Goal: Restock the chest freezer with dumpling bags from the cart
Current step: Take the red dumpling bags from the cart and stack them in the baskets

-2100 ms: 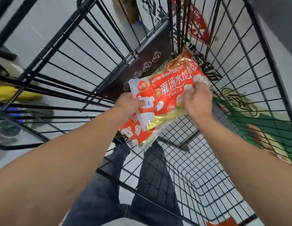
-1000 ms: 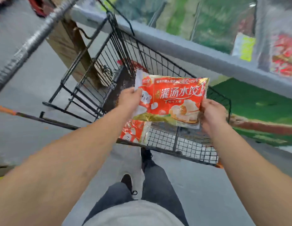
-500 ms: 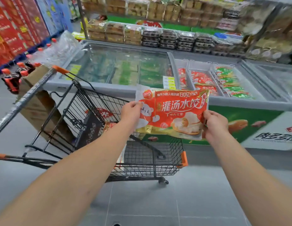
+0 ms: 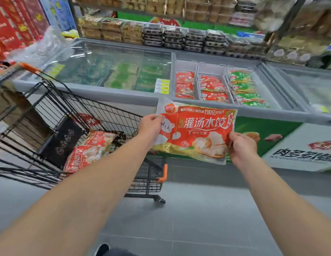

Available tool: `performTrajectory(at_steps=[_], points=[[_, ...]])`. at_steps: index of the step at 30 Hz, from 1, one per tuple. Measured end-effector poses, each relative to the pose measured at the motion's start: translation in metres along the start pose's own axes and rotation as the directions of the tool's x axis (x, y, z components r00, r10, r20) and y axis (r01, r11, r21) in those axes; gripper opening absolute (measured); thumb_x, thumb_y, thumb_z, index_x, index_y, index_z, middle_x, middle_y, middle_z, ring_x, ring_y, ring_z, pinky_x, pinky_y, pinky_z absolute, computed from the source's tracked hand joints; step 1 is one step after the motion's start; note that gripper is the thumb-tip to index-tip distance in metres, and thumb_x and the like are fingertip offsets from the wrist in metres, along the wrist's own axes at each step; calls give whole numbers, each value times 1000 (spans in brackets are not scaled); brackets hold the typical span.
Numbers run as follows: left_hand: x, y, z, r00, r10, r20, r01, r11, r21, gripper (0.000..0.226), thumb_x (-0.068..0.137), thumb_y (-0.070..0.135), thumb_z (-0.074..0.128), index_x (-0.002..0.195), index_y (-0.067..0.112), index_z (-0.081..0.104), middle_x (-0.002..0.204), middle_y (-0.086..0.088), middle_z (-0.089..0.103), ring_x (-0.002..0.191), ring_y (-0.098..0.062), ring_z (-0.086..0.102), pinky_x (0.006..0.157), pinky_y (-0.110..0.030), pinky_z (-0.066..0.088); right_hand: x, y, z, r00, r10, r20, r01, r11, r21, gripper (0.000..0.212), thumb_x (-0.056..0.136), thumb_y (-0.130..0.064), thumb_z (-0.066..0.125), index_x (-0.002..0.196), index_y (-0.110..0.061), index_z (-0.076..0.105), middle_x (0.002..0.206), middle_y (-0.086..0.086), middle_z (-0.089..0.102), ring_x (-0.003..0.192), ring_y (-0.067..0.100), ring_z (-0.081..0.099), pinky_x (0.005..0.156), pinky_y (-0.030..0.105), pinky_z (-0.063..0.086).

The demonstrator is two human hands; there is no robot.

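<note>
I hold a red dumpling bag flat in front of me, face toward the camera. My left hand grips its left edge and my right hand pinches its lower right edge. The bag hangs in the air in front of the grey rim of the chest freezer. Open freezer compartments behind it hold red bags and green bags. The black wire cart stands at my left with two more red dumpling bags lying in it.
Glass sliding lids cover the freezer's left section. Shelves of boxed goods rise behind the freezer. Red cartons are stacked at far left. Grey floor tiles lie between me and the freezer.
I lifted the bag out of the cart and turned up toward the freezer. Over the last half second the bag stayed in both hands and the freezer came closer.
</note>
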State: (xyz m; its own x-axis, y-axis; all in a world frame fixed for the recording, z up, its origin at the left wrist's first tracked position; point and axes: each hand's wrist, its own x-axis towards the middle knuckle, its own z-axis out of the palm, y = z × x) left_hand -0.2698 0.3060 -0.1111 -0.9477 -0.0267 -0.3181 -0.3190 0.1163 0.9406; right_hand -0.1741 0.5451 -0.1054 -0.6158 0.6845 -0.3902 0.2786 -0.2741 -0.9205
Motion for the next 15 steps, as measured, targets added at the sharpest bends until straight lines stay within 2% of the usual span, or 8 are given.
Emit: performTrajectory(at_steps=[4, 7, 10, 12, 15], points=[[-1, 1, 53, 1000, -25, -14, 26, 1000, 10, 23, 94, 27, 59, 74, 18, 68, 81, -3, 71, 81, -26, 67, 77, -39, 57, 41, -12, -34, 999, 38, 8, -38, 999, -4, 13, 98, -10, 60, 86, -15, 63, 95, 3, 71, 89, 20, 68, 91, 42, 56], [19, -3, 83, 998, -58, -6, 58, 998, 32, 25, 82, 33, 63, 77, 10, 71, 81, -6, 71, 77, -26, 68, 82, -54, 57, 70, -15, -47, 997, 70, 17, -70, 998, 1, 12, 97, -11, 62, 85, -15, 61, 91, 2, 70, 84, 18, 67, 86, 41, 56], [31, 3, 113, 998, -65, -9, 65, 995, 79, 17, 88, 30, 57, 80, 17, 66, 80, -12, 67, 73, -25, 63, 77, -47, 57, 106, -18, -49, 995, 97, 12, -97, 995, -12, 15, 95, -9, 64, 82, -15, 59, 88, 1, 68, 80, 16, 65, 82, 39, 55], [46, 7, 131, 998, -62, -18, 63, 993, 103, 14, 87, 27, 55, 80, 18, 63, 78, -15, 67, 72, -28, 64, 70, -42, 54, 135, -21, -47, 994, 110, 8, -109, 993, -49, 15, 92, -7, 65, 81, -15, 60, 95, 5, 71, 84, 19, 67, 80, 40, 56], [81, 7, 154, 995, -88, -45, 93, 988, 127, 15, 88, 27, 55, 80, 16, 63, 86, -20, 72, 76, -30, 69, 72, -42, 56, 180, -26, -37, 992, 123, 29, -119, 987, -108, 10, 91, -9, 66, 82, -13, 63, 101, 8, 73, 99, 25, 69, 93, 48, 56]])
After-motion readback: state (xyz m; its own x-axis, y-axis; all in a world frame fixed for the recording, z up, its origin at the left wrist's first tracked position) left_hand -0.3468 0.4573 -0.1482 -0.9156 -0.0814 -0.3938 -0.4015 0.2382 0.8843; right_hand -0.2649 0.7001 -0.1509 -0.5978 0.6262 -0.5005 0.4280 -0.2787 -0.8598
